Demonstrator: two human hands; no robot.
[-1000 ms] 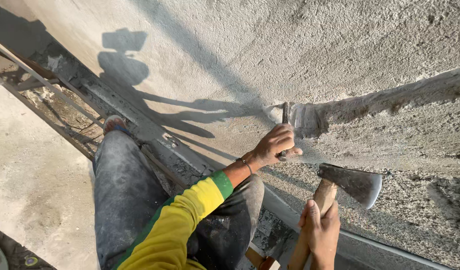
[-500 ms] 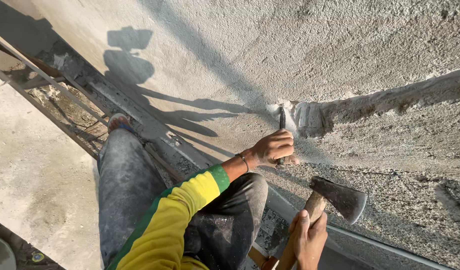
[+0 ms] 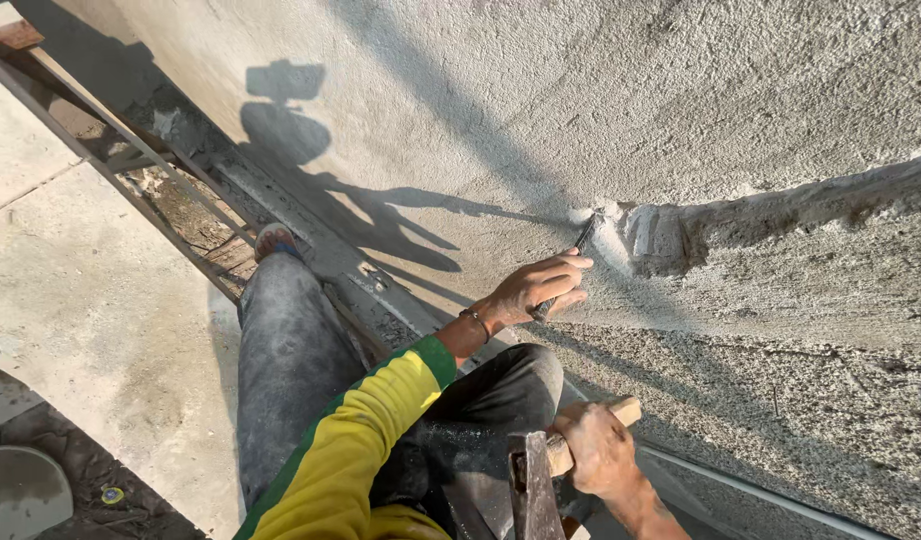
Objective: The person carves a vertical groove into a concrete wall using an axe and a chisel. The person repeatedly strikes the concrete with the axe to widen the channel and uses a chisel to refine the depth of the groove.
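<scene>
My left hand (image 3: 537, 288) grips a thin dark metal chisel (image 3: 579, 244), its tip set against the end of a groove (image 3: 761, 215) cut across the rough plastered wall (image 3: 601, 90). My right hand (image 3: 596, 450) holds the wooden handle of a hatchet (image 3: 536, 482) low near my lap, its dark head pointing down toward my knees. A bracelet sits on the left wrist, above a yellow and green sleeve.
I sit on a metal scaffold frame (image 3: 311, 245) beside the wall, legs in dusty grey trousers, one foot (image 3: 276, 240) on a wooden plank. Concrete ground (image 3: 91, 300) lies far below at left, with a round pale lid or bucket (image 3: 21, 490) at the bottom left corner.
The hatchet has dropped from beside the wall, head up, down to my lap. My left hand keeps the chisel on the groove's end.
</scene>
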